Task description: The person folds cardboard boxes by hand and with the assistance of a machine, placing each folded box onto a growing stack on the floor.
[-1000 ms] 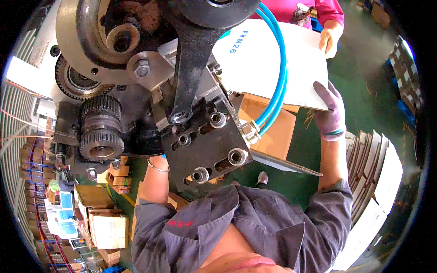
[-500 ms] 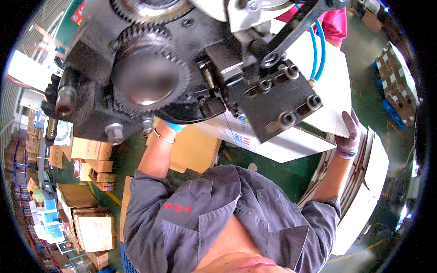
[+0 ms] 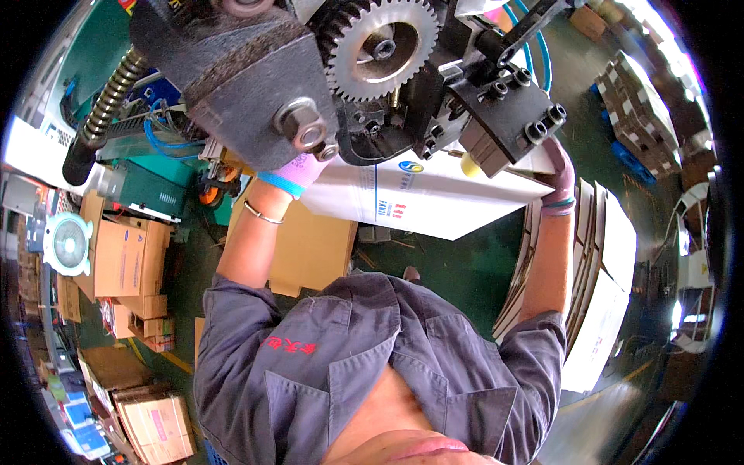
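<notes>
hands (image 3: 298, 172): 2 (gloved) | white sheet (image 3: 434, 203): 1 | gear (image 3: 380, 48): 1

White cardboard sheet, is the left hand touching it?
Touching. The head view shows the gloved left hand gripping the left end of the white sheet, fingers against its edge with no gap, just under the machine's dark block.

The left hand (image 3: 298, 172), in a pale purple knitted glove with a blue cuff, is raised toward eleven o'clock, its fingers hidden behind dark metal above it. A thin silver bangle (image 3: 262, 213) circles the bare wrist, and the bare forearm slopes down to a rolled grey sleeve. The right hand (image 3: 559, 174), in a like glove with a teal cuff, reaches toward one o'clock, arm nearly straight, bare from wrist to the short grey sleeve.
</notes>
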### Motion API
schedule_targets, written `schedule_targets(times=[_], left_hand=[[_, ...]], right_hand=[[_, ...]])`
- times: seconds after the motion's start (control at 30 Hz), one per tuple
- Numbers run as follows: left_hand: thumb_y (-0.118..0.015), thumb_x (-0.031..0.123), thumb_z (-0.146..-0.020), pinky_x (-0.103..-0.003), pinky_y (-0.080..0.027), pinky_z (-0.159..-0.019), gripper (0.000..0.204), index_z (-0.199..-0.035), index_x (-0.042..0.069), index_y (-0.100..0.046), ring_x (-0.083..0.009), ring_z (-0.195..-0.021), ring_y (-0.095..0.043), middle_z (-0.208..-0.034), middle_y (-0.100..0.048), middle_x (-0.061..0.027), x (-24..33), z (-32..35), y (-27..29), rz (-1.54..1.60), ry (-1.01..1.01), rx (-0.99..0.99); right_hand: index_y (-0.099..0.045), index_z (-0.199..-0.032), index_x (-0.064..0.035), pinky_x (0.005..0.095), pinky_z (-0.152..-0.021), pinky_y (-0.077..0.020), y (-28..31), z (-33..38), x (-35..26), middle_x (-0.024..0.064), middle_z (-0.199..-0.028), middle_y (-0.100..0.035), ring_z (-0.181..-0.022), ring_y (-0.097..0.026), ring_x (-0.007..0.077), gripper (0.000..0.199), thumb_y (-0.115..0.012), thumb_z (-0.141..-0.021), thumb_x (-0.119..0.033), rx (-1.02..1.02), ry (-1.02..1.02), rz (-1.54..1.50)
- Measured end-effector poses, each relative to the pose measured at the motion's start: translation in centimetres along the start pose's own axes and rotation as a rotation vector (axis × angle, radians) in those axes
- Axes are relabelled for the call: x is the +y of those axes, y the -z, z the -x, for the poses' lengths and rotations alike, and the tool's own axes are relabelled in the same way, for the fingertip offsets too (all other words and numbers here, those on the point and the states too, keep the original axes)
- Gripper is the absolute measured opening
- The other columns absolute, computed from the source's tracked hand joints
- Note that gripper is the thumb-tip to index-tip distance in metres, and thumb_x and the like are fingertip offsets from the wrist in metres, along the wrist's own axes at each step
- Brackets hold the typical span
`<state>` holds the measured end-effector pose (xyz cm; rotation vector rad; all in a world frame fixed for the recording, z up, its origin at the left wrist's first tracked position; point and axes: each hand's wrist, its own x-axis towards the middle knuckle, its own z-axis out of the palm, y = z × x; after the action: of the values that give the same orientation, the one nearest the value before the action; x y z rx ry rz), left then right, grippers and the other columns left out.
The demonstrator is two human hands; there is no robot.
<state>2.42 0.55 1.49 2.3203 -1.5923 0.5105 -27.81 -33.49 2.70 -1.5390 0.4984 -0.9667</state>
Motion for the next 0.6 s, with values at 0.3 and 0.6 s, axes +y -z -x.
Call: schedule_targets(times=[0.3,0.6], left_hand=[[-0.065,0.036,-0.079,-0.044,-0.037,-0.101,0.047,-0.121,0.016,-0.057,-0.0318,-0.117,-0.05,-0.123,-0.058,-0.0114,2.4,-0.3,1.1,-0.024,0.005,0.095],[-0.054,0.026,-0.087,-0.049,-0.024,-0.109,0.041,-0.125,0.009,-0.054,-0.036,-0.125,-0.041,-0.131,-0.052,-0.016,-0.2,0.5,-2.3,0.1,0.011,-0.091]], right_hand=[[-0.059,-0.119,-0.0053,0.0359,-0.095,-0.0434,0.3,4.8,-0.7,0.0226,-0.113,-0.06,-0.105,-0.059,0.0341,0.059,-0.045,-0.066,0.017,-0.106,0.585,0.706],[-0.06,-0.112,0.0034,0.0344,-0.093,-0.043,-1.4,4.8,-0.8,0.0183,-0.112,-0.061,-0.101,-0.059,0.0279,0.031,-0.049,-0.084,-0.001,-0.019,0.221,0.177]])
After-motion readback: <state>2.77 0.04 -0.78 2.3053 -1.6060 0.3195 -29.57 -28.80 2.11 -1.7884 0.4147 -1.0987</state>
